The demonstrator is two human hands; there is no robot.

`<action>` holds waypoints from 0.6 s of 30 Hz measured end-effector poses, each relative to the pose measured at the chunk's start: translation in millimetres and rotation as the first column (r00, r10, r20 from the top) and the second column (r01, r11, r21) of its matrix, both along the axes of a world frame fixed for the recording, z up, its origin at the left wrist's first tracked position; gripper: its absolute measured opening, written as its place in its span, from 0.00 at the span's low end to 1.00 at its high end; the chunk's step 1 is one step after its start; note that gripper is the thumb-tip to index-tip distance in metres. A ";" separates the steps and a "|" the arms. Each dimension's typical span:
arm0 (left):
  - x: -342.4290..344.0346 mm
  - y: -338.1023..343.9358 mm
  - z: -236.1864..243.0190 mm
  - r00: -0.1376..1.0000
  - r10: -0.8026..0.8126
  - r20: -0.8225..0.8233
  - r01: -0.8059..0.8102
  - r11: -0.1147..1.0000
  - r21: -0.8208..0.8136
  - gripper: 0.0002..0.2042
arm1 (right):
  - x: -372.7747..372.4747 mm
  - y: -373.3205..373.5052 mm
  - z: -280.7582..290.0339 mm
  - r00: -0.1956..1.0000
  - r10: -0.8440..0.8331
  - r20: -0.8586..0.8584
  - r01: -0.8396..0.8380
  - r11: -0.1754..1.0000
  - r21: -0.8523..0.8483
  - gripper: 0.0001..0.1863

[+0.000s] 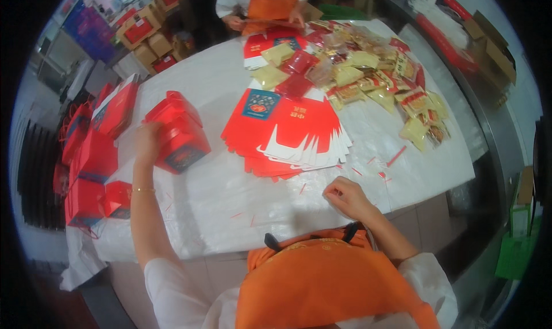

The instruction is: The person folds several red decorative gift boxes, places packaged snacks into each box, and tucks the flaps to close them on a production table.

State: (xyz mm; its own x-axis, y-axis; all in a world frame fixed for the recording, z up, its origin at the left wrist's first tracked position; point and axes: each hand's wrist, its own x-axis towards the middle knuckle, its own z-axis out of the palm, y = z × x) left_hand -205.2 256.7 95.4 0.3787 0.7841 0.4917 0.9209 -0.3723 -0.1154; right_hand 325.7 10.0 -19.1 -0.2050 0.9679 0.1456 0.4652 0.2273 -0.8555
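A red gift box [187, 142] with a dark blue patterned panel stands on the left part of the white-covered table [213, 214]. My left hand [148, 144] is at the box's left side, its fingers closed on the edge there. Over the table's near edge, my right hand [347, 195] is loosely curled, with nothing visible in it. Between and beyond my hands lies a fanned stack of flat red box blanks [296, 131] with white edges.
Finished red boxes [95, 156] with cord handles crowd the table's left end. Several wrapped snack packets [368, 79] are heaped at the far right, near red trays [296, 76]. Red paper scraps [395, 156] dot the cover. Across the table, a person in an orange apron [270, 6] handles something flat.
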 end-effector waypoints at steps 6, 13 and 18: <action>76.3 -38.8 -33.3 0.975 -0.148 0.168 0.110 0.970 0.215 0.16 | -2.3 2.8 -8.5 0.993 -0.115 0.015 0.115 0.993 -0.020 0.04; 211.3 -80.5 -96.8 0.909 -0.202 0.363 0.329 0.884 -0.331 0.36 | -8.7 63.3 1.9 0.970 -0.232 0.073 0.189 0.908 0.375 0.14; 204.0 -47.8 -129.0 0.888 0.055 0.456 0.261 0.756 -0.601 0.47 | -26.7 133.4 17.4 0.927 -0.128 0.351 0.004 0.943 0.334 0.39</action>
State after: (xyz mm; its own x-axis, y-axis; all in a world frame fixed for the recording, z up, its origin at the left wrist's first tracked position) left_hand -1.2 209.0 -33.6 0.3554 0.9344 0.0244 0.7646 -0.3057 0.5674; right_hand 299.0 143.3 -1.7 -0.2407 0.8938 0.3783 0.7524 0.4181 -0.5090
